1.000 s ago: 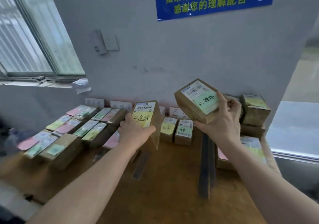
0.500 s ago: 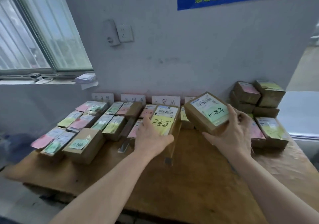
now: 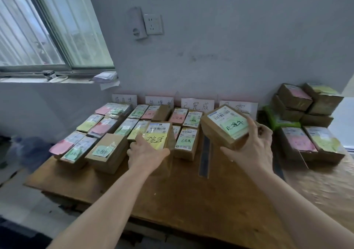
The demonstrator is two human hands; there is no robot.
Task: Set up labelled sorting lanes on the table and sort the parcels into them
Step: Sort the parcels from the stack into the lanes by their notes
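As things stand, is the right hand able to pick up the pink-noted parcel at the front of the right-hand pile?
Probably not yet: the right hand is full, gripping a green-noted parcel. The pink-noted parcel itself lies uncovered, nothing between them.

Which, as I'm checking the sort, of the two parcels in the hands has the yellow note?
The yellow-note parcel is the one the left hand grips, lower down. The green-note parcel, held higher, is in the right hand.
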